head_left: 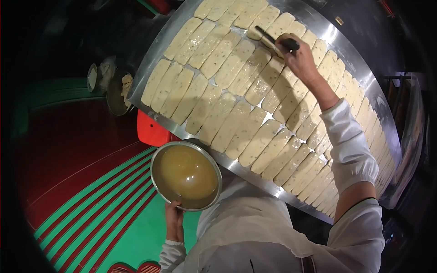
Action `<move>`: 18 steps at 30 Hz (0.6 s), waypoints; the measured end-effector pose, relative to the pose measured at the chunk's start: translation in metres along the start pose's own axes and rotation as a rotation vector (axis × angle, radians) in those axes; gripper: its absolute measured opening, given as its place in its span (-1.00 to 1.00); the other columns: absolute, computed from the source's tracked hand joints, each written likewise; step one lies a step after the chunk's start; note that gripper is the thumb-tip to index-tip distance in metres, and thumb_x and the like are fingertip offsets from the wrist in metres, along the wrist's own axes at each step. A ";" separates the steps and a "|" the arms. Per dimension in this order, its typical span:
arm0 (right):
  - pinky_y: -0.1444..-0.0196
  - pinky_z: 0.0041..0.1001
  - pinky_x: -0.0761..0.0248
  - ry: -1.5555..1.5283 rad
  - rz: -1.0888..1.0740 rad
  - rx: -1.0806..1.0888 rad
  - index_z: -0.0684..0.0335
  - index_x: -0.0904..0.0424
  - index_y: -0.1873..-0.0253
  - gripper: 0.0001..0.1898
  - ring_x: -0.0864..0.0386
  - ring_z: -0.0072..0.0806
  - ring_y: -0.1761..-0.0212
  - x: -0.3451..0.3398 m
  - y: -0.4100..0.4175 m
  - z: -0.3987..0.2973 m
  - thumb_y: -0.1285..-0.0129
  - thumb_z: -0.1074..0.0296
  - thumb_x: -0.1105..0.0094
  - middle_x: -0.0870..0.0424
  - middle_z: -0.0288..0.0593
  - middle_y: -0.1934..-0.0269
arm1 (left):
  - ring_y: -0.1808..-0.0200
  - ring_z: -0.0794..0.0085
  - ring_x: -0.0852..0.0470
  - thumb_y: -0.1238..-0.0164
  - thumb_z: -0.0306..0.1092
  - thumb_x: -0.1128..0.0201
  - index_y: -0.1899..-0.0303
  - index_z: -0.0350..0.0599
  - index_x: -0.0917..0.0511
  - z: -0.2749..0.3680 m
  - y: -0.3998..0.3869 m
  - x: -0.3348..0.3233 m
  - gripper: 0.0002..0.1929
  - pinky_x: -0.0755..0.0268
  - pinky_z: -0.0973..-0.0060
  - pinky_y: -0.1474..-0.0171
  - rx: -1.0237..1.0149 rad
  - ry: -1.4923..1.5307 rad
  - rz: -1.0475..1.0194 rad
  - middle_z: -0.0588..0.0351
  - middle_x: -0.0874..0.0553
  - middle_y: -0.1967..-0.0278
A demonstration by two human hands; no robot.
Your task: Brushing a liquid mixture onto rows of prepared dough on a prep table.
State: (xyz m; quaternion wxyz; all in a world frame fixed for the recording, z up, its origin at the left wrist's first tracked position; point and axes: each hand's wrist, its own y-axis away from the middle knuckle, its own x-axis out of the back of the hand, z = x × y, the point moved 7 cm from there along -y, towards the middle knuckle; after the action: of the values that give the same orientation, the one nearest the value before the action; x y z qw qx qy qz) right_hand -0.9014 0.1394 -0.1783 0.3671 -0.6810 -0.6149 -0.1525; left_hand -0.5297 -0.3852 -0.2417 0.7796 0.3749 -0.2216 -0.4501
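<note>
Oblong pieces of pale dough (222,54) with green flecks lie in three long rows on a stainless steel table (150,73). My right hand (297,56) grips a black-handled brush (266,34) over the far row, with the brush head low over the dough and partly hidden. Many pieces shine wet, mostly in the middle and far rows. With my left hand (174,220) I hold the near rim of a metal bowl (155,186), just off the table's front edge. Yellowish liquid (187,169) fills much of the bowl, which looks slightly tilted.
A red plastic stool (150,129) stands beside the table's near left corner. Further left are a bowl with a doughy mass (126,89) and a smaller bowl of white stuff (92,77). Plastic sheeting (411,143) hangs at a rack on the right. The floor is striped green and red (102,201).
</note>
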 end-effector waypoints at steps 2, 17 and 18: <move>0.19 -0.17 -0.45 0.308 0.126 -0.040 0.15 -0.54 0.11 -0.89 -0.60 -0.01 0.21 0.024 -0.015 0.040 -0.29 0.40 -0.11 -0.60 -0.03 0.23 | 0.51 0.40 -0.59 -0.03 -0.50 -0.23 -0.04 -0.30 -0.42 -0.015 -0.004 -0.001 -0.55 -0.41 0.53 0.63 0.026 0.000 -0.034 0.07 -0.60 0.30; 0.49 -0.47 -0.58 -0.944 -0.013 -0.778 0.37 -0.50 0.07 -0.82 -0.62 -0.39 0.55 -0.033 -0.022 0.119 -0.34 0.40 -0.21 -0.60 -0.08 0.33 | 0.17 0.24 -0.59 0.07 -0.46 -0.18 -0.24 -0.23 -0.27 -0.037 -0.007 -0.020 -0.32 -0.44 0.37 0.46 0.023 -0.087 -0.005 0.01 -0.53 0.06; 0.49 -0.46 -0.58 -0.823 0.051 -0.749 0.39 -0.50 0.06 -0.81 -0.61 -0.38 0.56 -0.007 -0.031 0.137 -0.33 0.40 -0.21 -0.62 -0.07 0.35 | -0.11 0.17 -0.52 0.06 -0.46 -0.16 -0.29 -0.23 -0.28 -0.034 -0.002 -0.015 -0.29 -0.46 0.19 -0.08 0.048 -0.149 -0.022 0.00 -0.52 -0.09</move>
State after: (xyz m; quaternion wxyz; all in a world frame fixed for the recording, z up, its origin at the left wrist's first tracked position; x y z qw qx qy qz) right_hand -0.9655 0.2279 -0.2667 -0.1669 -0.7830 -0.5947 -0.0730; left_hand -0.5155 -0.3597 -0.2647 0.7466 0.3614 -0.2859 -0.4799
